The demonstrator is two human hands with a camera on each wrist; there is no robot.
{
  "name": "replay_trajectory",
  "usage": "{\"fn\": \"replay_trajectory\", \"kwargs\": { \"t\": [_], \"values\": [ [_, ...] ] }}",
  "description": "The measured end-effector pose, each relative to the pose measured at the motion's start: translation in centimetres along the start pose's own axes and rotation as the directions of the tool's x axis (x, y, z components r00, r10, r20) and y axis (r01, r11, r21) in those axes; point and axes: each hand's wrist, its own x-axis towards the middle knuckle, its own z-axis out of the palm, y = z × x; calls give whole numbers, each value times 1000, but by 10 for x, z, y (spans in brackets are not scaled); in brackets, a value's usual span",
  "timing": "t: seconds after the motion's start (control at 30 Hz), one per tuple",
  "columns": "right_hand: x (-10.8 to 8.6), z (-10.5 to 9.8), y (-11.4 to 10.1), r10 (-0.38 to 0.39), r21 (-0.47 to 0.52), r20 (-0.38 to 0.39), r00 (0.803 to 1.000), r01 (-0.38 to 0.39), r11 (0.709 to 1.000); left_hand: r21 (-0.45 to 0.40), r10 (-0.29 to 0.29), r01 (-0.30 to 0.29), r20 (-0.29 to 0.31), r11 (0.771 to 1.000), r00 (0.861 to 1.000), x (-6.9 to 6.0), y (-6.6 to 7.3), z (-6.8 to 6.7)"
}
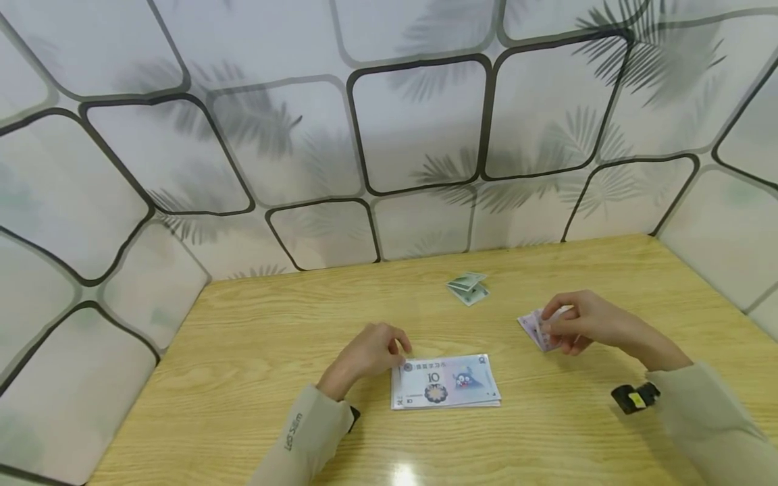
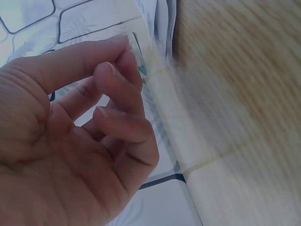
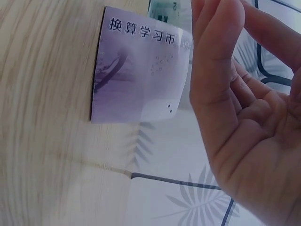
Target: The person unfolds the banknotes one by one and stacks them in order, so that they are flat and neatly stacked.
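Note:
A stack of play banknotes (image 1: 446,382) lies on the table, its top note pale blue and marked 10. At the stack's upper left corner is my left hand (image 1: 375,347), fingers loosely curled; in the left wrist view the hand (image 2: 99,122) holds nothing, and the stack (image 2: 162,28) appears beyond its fingertips. To the right, my right hand (image 1: 586,320) pinches a folded purple play banknote (image 1: 532,329) near the table. In the right wrist view that purple banknote (image 3: 136,70) stands beside the fingers of the hand (image 3: 230,103), though the fingertips are cut off.
A folded green play banknote (image 1: 468,289) sits farther back, partly propped open. The wooden table (image 1: 292,317) meets patterned walls (image 1: 419,128) at the back and sides.

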Motion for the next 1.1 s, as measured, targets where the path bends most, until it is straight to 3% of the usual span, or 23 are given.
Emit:
{"fn": "replay_trajectory", "kwargs": {
  "t": [0.23, 0.4, 0.7, 1.1],
  "values": [
    [-6, -7, 6, 20, -5, -34, 999, -20, 1000, -67, 9, -9, -5, 998, 1000, 11, 4, -2],
    [-11, -15, 10, 61, -2, -77, 995, -62, 998, -162, 23, -21, 8, 987, 1000, 25, 12, -1],
    [-11, -24, 18, 124, 35, -162, 979, -120, 992, -258, 59, -56, 3, 965, 998, 51, 27, 7],
    [-3, -25, 24, 186, 59, -204, 961, -178, 982, -308, 39, -33, 12, 951, 999, 74, 39, 22]
  ]
}}
